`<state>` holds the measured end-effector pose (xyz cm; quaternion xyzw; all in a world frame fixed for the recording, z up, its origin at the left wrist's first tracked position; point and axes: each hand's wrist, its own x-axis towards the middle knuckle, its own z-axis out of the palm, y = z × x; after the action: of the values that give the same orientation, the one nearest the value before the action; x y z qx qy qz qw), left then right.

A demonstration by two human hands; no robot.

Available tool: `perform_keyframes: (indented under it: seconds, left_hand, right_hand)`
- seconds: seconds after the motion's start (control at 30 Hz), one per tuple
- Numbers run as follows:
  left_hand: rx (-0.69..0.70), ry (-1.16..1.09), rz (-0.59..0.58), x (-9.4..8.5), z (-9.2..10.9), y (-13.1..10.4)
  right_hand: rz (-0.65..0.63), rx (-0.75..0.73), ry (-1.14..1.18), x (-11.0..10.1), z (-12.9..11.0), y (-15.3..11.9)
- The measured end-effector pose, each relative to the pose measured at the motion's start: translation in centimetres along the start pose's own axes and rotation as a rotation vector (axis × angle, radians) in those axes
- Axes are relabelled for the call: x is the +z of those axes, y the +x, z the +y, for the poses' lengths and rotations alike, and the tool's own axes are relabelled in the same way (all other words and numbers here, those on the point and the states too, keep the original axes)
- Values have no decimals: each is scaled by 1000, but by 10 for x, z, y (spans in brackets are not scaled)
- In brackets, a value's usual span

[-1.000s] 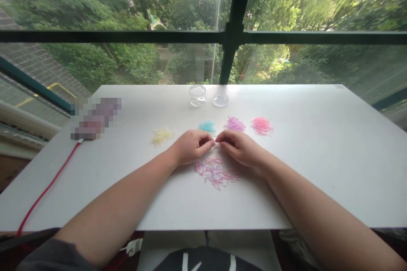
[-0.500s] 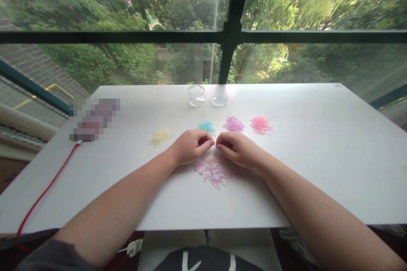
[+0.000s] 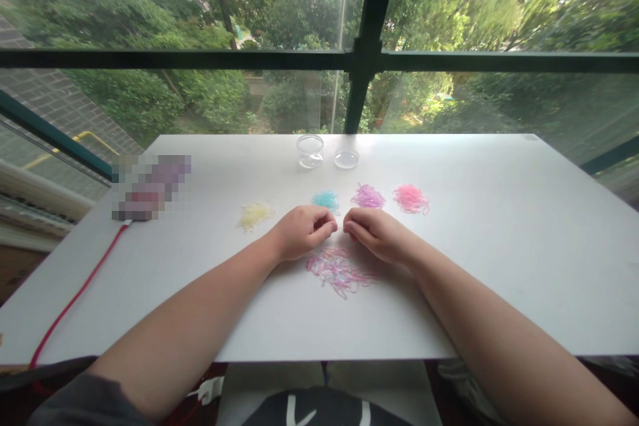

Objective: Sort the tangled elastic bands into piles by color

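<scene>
My left hand (image 3: 305, 231) is closed, thumb against curled fingers, just in front of a small pile of blue rubber bands (image 3: 326, 200). Facing it across a narrow gap, my right hand (image 3: 375, 231) is closed too, below a purple pile of bands (image 3: 368, 196). Anything pinched in either hand is too small or hidden to make out. Closer to me lies a loose heap of mixed pink, purple and pale bands (image 3: 339, 273). Yellow bands (image 3: 254, 215) lie left of my left hand, and pink bands (image 3: 410, 198) sit beyond my right hand.
A clear round container (image 3: 310, 152) stands at the back of the white table (image 3: 499, 266), with its clear lid-like disc (image 3: 346, 159) beside it. On the left, a blurred-out device (image 3: 150, 190) has a red cable (image 3: 82, 289) running over the table edge. Windows line the far side.
My right hand has shifted slightly right, widening the gap between the hands a little. Its fingers have curled in slightly more. The piles look unchanged.
</scene>
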<state>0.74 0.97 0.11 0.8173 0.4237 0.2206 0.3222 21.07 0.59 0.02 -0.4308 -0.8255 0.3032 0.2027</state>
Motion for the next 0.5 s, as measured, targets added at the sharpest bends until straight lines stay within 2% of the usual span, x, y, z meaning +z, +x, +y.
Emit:
perform_keyframes:
  seconds: [0.5]
  left_hand:
    - [16, 15, -15, 1, 0, 1]
  right_hand:
    - [-2, -31, -21, 3, 0, -2]
